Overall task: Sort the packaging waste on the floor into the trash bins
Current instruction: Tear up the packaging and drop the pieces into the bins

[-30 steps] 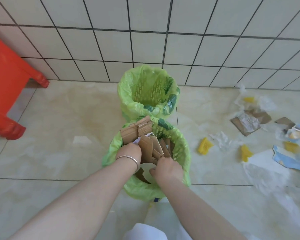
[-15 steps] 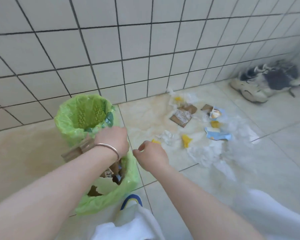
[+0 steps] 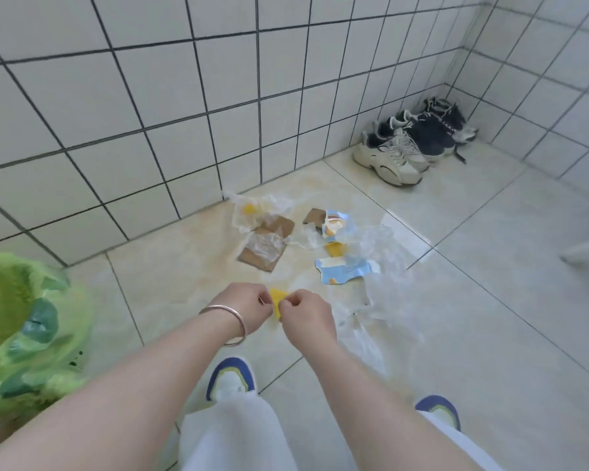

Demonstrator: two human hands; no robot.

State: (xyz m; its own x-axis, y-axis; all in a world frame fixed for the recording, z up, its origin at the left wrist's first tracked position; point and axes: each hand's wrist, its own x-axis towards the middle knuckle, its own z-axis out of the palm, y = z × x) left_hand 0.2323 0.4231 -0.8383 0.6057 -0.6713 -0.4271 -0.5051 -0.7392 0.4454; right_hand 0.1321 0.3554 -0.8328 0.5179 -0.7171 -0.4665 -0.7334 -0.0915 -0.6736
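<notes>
both hands, the left hand (image 3: 244, 309) and right hand (image 3: 305, 316), pinch a yellow scrap (image 3: 276, 300) over the floor (image 3: 170, 266), while cardboard (image 3: 265, 248), blue wrapper (image 3: 344, 270) and clear plastic (image 3: 378, 266) lie unsorted by the wall edge, well apart from the green-lined bin (image 3: 21, 328).

A tiled corner of a home is suggested by white square wall tiles (image 3: 170, 107), a glossy beige tiled floor (image 3: 490, 300) and worn sneakers (image 3: 408, 144) parked together.
</notes>
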